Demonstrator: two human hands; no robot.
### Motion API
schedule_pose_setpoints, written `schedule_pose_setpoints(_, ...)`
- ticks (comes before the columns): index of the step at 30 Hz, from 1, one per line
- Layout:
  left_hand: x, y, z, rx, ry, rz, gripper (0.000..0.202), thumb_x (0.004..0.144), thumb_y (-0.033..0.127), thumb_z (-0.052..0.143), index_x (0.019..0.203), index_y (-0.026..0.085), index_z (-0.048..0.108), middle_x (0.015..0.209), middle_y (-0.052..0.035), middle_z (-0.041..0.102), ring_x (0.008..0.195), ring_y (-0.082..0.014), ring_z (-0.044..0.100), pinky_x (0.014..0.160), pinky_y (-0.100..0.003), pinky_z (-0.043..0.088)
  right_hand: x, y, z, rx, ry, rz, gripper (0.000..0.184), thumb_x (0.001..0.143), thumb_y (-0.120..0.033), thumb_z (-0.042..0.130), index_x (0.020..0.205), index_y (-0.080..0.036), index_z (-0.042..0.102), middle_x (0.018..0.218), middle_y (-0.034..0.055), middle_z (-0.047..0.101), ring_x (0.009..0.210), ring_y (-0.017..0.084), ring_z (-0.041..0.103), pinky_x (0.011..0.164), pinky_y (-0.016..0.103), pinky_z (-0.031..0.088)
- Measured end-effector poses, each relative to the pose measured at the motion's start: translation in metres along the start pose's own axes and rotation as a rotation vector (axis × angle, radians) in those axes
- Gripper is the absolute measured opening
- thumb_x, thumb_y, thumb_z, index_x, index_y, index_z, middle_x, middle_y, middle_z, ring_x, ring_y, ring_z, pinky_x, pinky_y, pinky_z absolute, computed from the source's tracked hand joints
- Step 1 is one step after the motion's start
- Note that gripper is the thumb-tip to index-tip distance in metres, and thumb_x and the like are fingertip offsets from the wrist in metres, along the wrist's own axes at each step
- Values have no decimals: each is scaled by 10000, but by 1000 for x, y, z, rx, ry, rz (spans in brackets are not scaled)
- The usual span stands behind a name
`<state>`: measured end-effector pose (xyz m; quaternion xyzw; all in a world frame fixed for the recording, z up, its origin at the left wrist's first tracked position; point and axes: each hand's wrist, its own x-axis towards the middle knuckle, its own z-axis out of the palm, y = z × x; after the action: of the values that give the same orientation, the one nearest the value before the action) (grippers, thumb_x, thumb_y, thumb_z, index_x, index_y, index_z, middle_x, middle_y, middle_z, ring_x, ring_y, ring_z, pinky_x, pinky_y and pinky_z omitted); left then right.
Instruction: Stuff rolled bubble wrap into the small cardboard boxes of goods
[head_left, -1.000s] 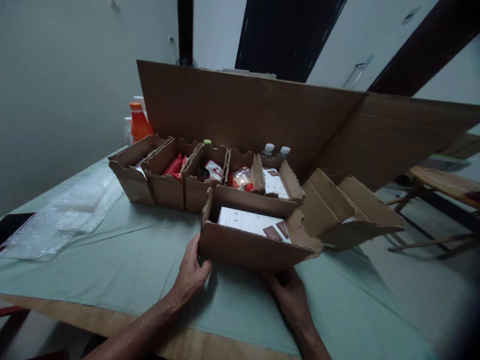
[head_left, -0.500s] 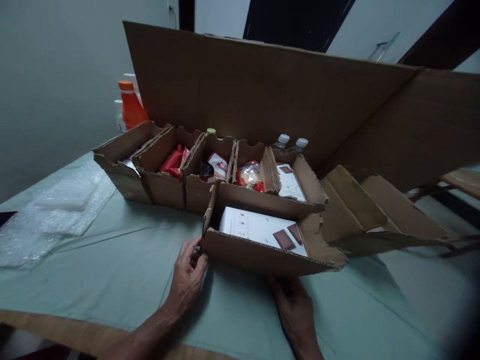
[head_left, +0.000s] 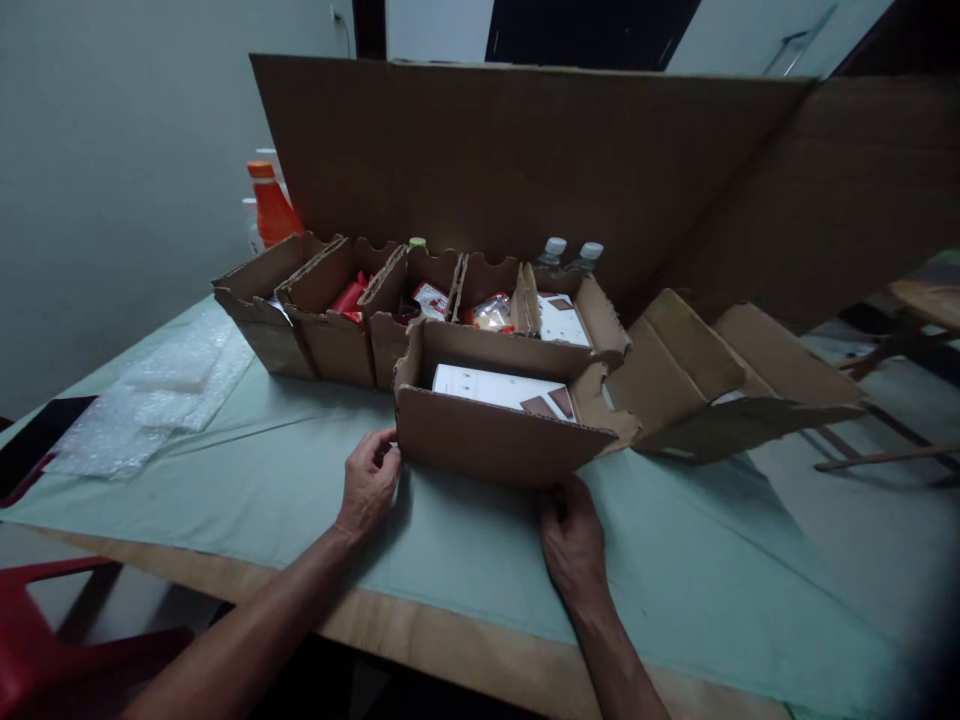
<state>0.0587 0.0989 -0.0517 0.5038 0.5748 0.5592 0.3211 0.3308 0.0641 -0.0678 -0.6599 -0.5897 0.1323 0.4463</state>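
Over the cloth-covered bench (head_left: 480, 560), the front cardboard box (head_left: 487, 440), long axis running left to right, white carton (head_left: 491, 386) inside, lies just ahead of the left hand (head_left: 367, 485) at its near left corner and the equally near right hand (head_left: 576, 540) at its lower edge, fingers (head_left: 375, 438) partly hidden, clamping not determinable

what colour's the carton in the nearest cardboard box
The carton is white with brown patches, clearest in head view.

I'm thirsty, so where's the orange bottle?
In the head view, the orange bottle is at the back left of the table, just behind the leftmost cardboard box and beside the tall cardboard sheet.
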Motion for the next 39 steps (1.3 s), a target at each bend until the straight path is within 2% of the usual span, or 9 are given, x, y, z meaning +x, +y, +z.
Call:
schedule_pose_setpoints(3,3,-3,-4,41,36,30,229,792,280,563,914,175,726,881,-49,725,828,-204,650,789,-317,511,0,-2,0,20,-18,-3,331,864,-318,471,1120,-189,635,1135,128,675,1032,269,621,916,420,488)
schedule_pose_setpoints(7,1,-4,-6,88,50,71,223,782,281,564,892,181,730,870,-43,733,823,-210,654,792,-321,509,-1,-4,0,53,-33,-5,260,870,-320,479,1013,-202,662,1023,115,692,937,264,624,856,401,485)
schedule_pose_setpoints(15,-3,-7,-8,84,62,49,202,746,273,603,876,192,735,855,-42,739,831,-215,663,819,-328,512,-3,-2,-2,77,-72,-1,344,861,-270,453,1091,-182,693,1070,122,727,996,273,640,904,414,489)
schedule_pose_setpoints(20,-2,-7,-6,39,53,28,208,736,256,596,876,180,731,847,-39,740,828,-210,672,821,-327,521,-3,-2,-4,110,-66,1,382,852,-275,440,1118,-195,701,1086,107,747,982,261,670,879,395,504)
schedule_pose_setpoints(24,-2,-7,-4,-16,24,26,226,752,259,583,904,164,720,874,-49,741,856,-209,674,836,-331,523,-1,-3,-4,124,-43,31,385,838,-323,459,1110,-194,699,1097,105,750,984,259,680,881,396,511)
schedule_pose_setpoints(30,-3,-8,2,-101,27,-19,232,762,202,562,944,147,695,902,-62,720,848,-191,653,837,-323,515,4,-10,-5,73,-25,113,412,780,-518,521,991,-195,664,912,101,753,818,259,681,761,387,526)
schedule_pose_setpoints(35,3,-12,6,-90,20,-46,300,754,89,533,1013,150,671,947,-77,708,858,-183,644,825,-310,515,13,-12,-4,-64,-16,241,507,678,-658,540,916,-225,650,909,131,746,846,341,683,725,452,499)
schedule_pose_setpoints(39,4,-14,8,-77,8,-69,383,739,35,550,1083,176,641,999,-76,687,893,-185,646,852,-312,518,20,-17,-4,-126,-33,291,437,629,-656,548,815,-268,625,876,154,728,876,375,684,720,480,488)
